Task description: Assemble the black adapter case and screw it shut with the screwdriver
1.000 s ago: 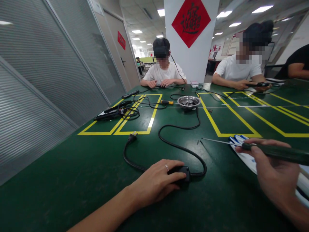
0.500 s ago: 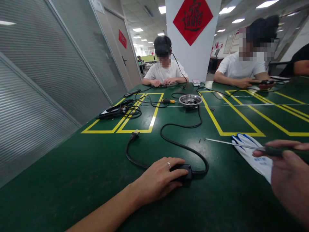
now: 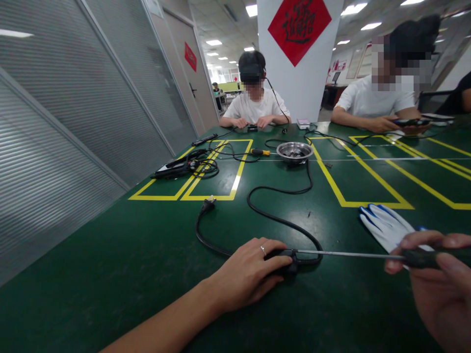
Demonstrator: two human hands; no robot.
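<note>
My left hand [image 3: 253, 269] lies on the table with its fingers closed round a small black box [image 3: 293, 264] set in a black power cord [image 3: 274, 221]. The cord's plug [image 3: 208, 203] rests farther off to the left. In my right hand [image 3: 437, 279] is a screwdriver [image 3: 353, 255], gripped by its dark handle. Its long thin shaft points left, and the tip appears at the box beside my left fingers; whether it touches is unclear. A white glove with blue edges [image 3: 384, 225] lies just beyond my right hand, partly covered by it.
Beyond stand a metal bowl [image 3: 294, 152] of small dark parts and a yellow-handled screwdriver [image 3: 260, 152]. A bundle of black tools and cables [image 3: 180, 166] lies far left. Yellow tape [image 3: 154, 197] marks the green table. Two people [image 3: 257, 105] work across it.
The screwdriver has come down and left, its tip passing from above the bare table to the black box. My left hand keeps its hold. The view has shifted slightly.
</note>
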